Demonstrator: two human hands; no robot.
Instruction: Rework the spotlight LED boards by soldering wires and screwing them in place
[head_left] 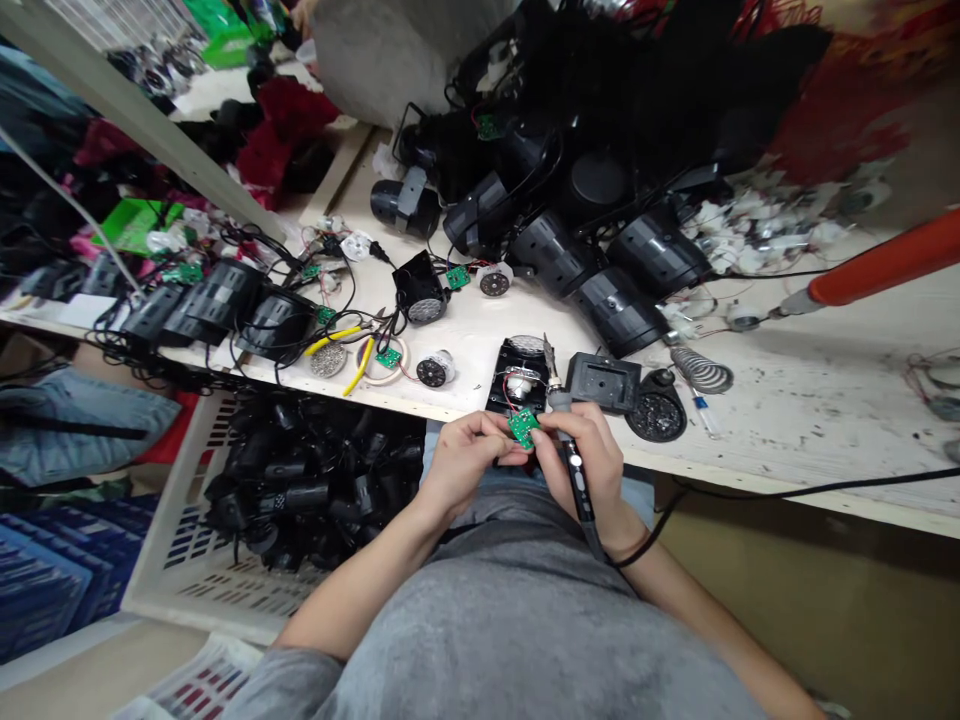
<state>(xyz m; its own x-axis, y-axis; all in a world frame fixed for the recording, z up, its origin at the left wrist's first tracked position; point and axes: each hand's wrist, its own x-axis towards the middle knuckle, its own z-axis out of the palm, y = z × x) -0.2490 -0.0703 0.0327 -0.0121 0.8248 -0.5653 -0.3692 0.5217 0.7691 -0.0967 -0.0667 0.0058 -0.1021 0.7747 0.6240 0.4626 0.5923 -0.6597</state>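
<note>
Many spotlight housings [619, 312], pliers [335, 337] (on the bench [825, 420]), right hand's [589, 450] soldering iron [576, 480]

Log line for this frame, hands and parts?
left hand: green circuit board | right hand: soldering iron | nearby: black lamp housing, red wires to board

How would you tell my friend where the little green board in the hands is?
Find the long white workbench. At its near edge, the left hand pinches a small green circuit board beside the right hand, which grips a soldering iron. Other green boards lie on the bench; this one is held up.
</note>
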